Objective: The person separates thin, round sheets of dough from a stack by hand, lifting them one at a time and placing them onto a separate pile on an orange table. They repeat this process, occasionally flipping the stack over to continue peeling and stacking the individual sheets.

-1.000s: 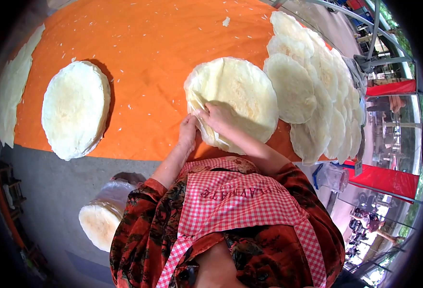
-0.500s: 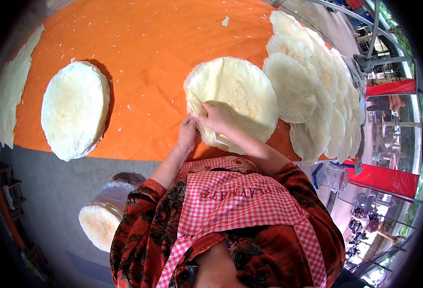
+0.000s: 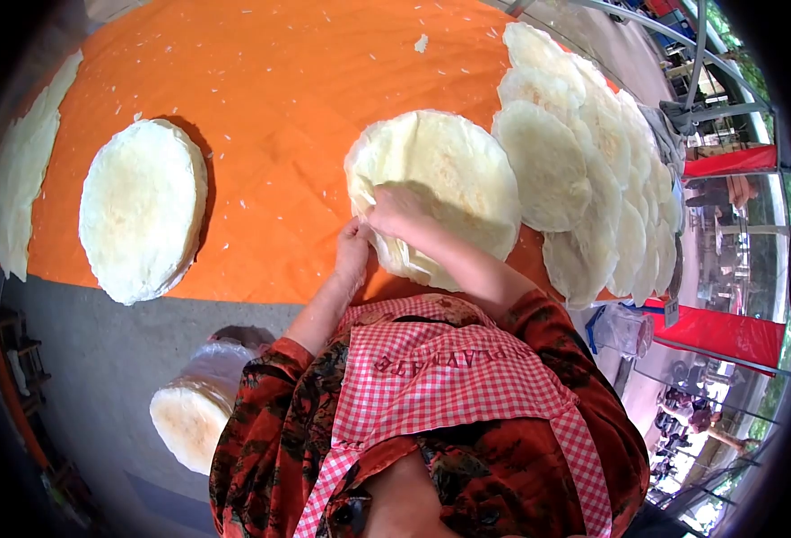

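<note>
A stack of thin round flatbreads [image 3: 458, 179] lies on the orange cloth right in front of me, its left rim ruffled and lifted. My left hand [image 3: 352, 251] is closed in a pinch at that left rim, from outside the stack. Over the top of the stack reaches my right hand [image 3: 394, 212], fingers curled onto the same rim close beside the left fingertips. How many sheets are between the fingers is hidden. Right of the stack, many overlapping flatbreads [image 3: 543, 166] are spread out. A second, thicker stack of flatbreads [image 3: 140, 206] sits apart on the left.
The orange cloth [image 3: 279, 117] carries scattered white crumbs. Torn-edged pale sheets [image 3: 32, 170] hang at the far left edge. Below the table edge stands a plastic-wrapped pile of flatbreads [image 3: 194, 421]. Metal poles and red panels [image 3: 727, 332] are at the right.
My right hand has shifted slightly left along the rim, its fingers curling in more. The left hand stays at the edge. The whole view has tilted a little.
</note>
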A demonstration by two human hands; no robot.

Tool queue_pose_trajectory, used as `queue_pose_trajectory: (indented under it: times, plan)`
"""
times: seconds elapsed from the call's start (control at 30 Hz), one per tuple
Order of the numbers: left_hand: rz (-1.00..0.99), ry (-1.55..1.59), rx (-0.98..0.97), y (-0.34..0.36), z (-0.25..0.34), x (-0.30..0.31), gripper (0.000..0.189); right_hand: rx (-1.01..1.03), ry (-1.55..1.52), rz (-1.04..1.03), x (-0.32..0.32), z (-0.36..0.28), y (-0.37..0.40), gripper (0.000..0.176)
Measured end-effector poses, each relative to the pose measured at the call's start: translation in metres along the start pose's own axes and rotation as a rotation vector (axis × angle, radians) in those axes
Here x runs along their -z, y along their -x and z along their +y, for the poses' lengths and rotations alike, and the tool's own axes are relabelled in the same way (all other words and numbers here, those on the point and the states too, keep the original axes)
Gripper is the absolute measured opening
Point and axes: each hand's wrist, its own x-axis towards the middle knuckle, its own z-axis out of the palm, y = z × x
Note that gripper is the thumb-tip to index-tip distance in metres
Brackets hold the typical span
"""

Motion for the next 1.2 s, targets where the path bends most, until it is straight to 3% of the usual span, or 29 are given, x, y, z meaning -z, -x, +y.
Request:
queue_pose_trajectory:
  times: [0.27, 0.3, 0.43, 0.5, 0.53, 0.57, 0.6, 0.63, 0.67, 0.7, 0.77, 0.87, 0.9, 1.03, 1.13, 1.17, 1.2]
  plan:
    - [-0.047, -0.025, -0.066, -0.001, -0.003, -0.001, 0.021, 0.075, -0.028, 0.384, -0.001, 0.029, -0.018, 0.034]
    - [-0.063, -0.005, -0.072, 0.0, -0.002, -0.003, 0.022, 0.093, 0.04, 0.339, 0.026, 0.009, 0.008, 0.031]
    - [0.016, -0.236, -0.174, 0.006, 0.004, -0.011, 0.022, 0.047, 0.088, 0.225, 0.025, 0.0, -0.011, 0.03]
    - [-0.035, -0.124, -0.065, -0.015, -0.019, 0.029, 0.025, 0.038, -0.042, 0.336, 0.011, 0.009, -0.015, 0.026]
    - [-0.159, -0.01, -0.061, -0.015, -0.02, 0.025, 0.034, 0.051, -0.083, 0.369, 0.003, 0.012, -0.017, 0.026]
    - [-0.048, 0.039, -0.006, 0.011, -0.001, -0.002, 0.04, 0.056, -0.107, 0.392, -0.002, 0.016, -0.018, 0.026]
    - [-0.16, -0.038, -0.036, 0.045, 0.014, -0.025, 0.048, 0.085, -0.133, 0.406, -0.008, 0.02, -0.023, 0.025]
    - [-0.125, 0.123, 0.027, -0.004, -0.013, 0.016, 0.04, 0.089, -0.149, 0.43, -0.008, 0.033, -0.025, 0.025]
    - [-0.135, -0.193, -0.331, 0.002, -0.006, 0.006, 0.04, 0.091, -0.165, 0.449, -0.001, 0.047, -0.021, 0.025]
    - [-0.021, -0.503, -0.688, 0.006, -0.002, 0.003, 0.043, 0.089, -0.177, 0.47, 0.0, 0.058, -0.025, 0.024]
    - [0.004, -0.797, -0.55, 0.0, 0.018, 0.005, 0.048, 0.104, -0.184, 0.494, 0.003, 0.065, -0.028, 0.024]
    - [-0.259, -0.604, -0.653, -0.011, 0.011, 0.011, 0.049, 0.113, -0.208, 0.515, 0.011, 0.077, -0.027, 0.023]
    - [-0.222, -0.517, -0.451, -0.01, 0.013, 0.01, 0.048, 0.112, -0.214, 0.519, 0.011, 0.082, -0.029, 0.022]
    - [-0.174, -1.116, -0.759, -0.035, 0.011, 0.04, 0.041, 0.121, -0.234, 0.532, 0.016, 0.083, -0.038, 0.021]
    - [-0.277, -0.333, -0.268, -0.005, 0.008, 0.013, 0.043, 0.101, -0.258, 0.549, 0.016, 0.077, -0.042, 0.02]
    - [-0.305, -0.426, -0.36, 0.008, 0.016, 0.002, 0.044, 0.107, -0.264, 0.536, 0.009, 0.064, -0.048, 0.02]
    - [-0.284, -0.262, -0.262, 0.018, 0.015, -0.01, 0.043, 0.115, -0.268, 0.506, 0.001, 0.049, -0.061, 0.02]
